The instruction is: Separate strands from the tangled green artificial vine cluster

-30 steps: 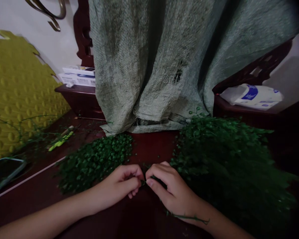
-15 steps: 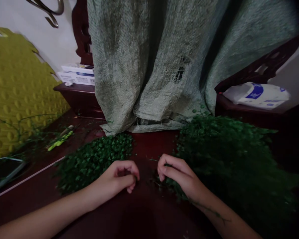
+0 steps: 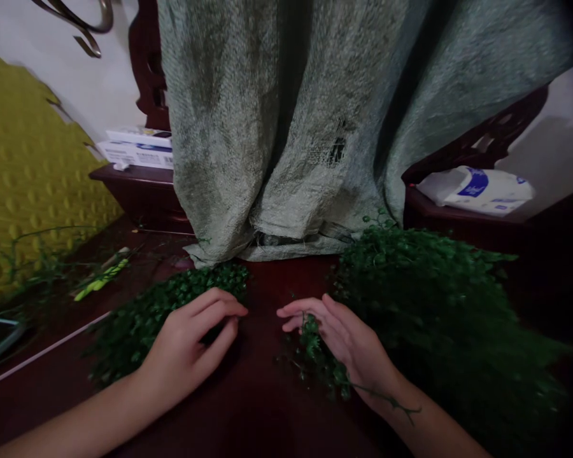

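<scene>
My left hand (image 3: 198, 334) hovers at the near right edge of a small pile of green leafy sprigs (image 3: 165, 296). Its fingers are loosely curved, the thumb is apart from them, and nothing shows between. Beside the larger leafy heap (image 3: 439, 318), my right hand (image 3: 346, 334) has its fingers stretched out to the left. A few loose sprigs (image 3: 310, 337) lie under its fingers and palm; whether they touch the skin I cannot tell. One thin stem (image 3: 391, 401) runs across the right wrist. Dark red wood (image 3: 267, 369) shows between the hands.
A grey-green woven sack (image 3: 229, 127) hangs at the back. Yellow-green-handled scissors or snips (image 3: 102, 280) lie at left near stray stems and a thin pale rod (image 3: 48, 350). A white box (image 3: 138, 149) and a tissue pack (image 3: 489, 189) sit on ledges. A yellow bumpy mat (image 3: 19, 159) leans left.
My left hand has moved left, its curled fingers loosening. My right hand has gone from a pinch to stretched fingers, with sprigs now showing beneath it. The view has shifted slightly.
</scene>
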Demonstrator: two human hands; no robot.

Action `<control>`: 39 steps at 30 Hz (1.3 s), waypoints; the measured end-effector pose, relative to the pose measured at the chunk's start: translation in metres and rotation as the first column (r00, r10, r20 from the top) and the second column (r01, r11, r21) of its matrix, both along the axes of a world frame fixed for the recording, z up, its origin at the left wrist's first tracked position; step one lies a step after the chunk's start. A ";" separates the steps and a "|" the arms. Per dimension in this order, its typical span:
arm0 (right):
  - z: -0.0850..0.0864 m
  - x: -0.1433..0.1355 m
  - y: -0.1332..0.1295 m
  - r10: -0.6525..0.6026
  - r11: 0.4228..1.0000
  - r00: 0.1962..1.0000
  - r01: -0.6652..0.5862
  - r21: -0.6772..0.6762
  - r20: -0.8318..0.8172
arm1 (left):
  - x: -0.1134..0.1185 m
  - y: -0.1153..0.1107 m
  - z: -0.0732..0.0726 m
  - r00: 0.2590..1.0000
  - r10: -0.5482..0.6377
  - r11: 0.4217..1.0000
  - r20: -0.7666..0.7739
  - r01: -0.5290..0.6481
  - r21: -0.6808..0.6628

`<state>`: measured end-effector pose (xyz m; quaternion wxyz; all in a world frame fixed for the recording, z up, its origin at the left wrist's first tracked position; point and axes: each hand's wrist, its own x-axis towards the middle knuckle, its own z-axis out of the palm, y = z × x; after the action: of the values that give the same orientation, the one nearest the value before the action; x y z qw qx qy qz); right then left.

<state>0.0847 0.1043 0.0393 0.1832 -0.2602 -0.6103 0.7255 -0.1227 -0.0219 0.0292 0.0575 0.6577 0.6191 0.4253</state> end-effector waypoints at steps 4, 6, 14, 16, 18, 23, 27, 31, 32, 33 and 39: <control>0.000 0.001 0.000 -0.019 0.999 0.999 0.017 -0.044 -0.034 | -0.015 0.004 -0.004 0.972 0.052 0.999 -0.227 -0.050 0.016; 0.000 0.001 0.001 -0.010 0.998 0.999 0.008 -0.056 -0.044 | -0.018 0.005 -0.006 0.950 0.094 0.995 -0.297 -0.099 -0.001; 0.000 0.000 -0.001 -0.041 0.999 0.999 0.041 0.022 0.002 | 0.001 -0.001 -0.006 0.914 -0.040 0.999 -0.404 0.050 0.013; -0.001 0.000 -0.002 -0.036 0.998 0.999 0.035 0.049 0.016 | 0.007 -0.004 -0.007 0.919 -0.167 0.986 -0.358 0.154 -0.065; -0.003 0.001 -0.001 -0.030 0.997 1.000 0.029 0.073 0.009 | 0.012 -0.005 -0.008 0.894 -0.298 0.954 -0.335 0.265 -0.143; -0.005 0.001 -0.004 0.004 0.986 1.000 -0.006 0.166 0.008 | 0.021 -0.004 -0.014 0.887 -0.329 0.941 -0.324 0.277 -0.196; -0.001 -0.004 -0.013 0.009 0.939 0.998 -0.030 0.342 0.064 | 0.022 -0.001 -0.018 0.907 -0.282 0.954 -0.312 0.231 -0.191; -0.003 -0.009 -0.017 -0.004 0.873 0.998 -0.028 0.487 0.063 | 0.023 0.000 -0.019 0.890 -0.320 0.944 -0.324 0.270 -0.190; -0.004 -0.010 -0.017 -0.003 0.866 0.998 -0.028 0.499 0.062 | 0.023 0.000 -0.019 0.886 -0.328 0.941 -0.328 0.279 -0.190; -0.007 -0.011 -0.016 0.001 0.860 0.998 -0.032 0.509 0.061 | 0.024 0.000 -0.019 0.883 -0.333 0.940 -0.330 0.284 -0.187; -0.018 -0.010 -0.018 -0.034 0.739 0.995 -0.037 0.673 0.092 | 0.022 0.003 -0.017 0.926 -0.323 0.935 -0.197 0.280 -0.217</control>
<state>0.0745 0.0866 0.0217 0.2339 -0.2113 -0.8397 0.4423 -0.1007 -0.0190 0.0125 0.1113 0.7817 0.5495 0.2731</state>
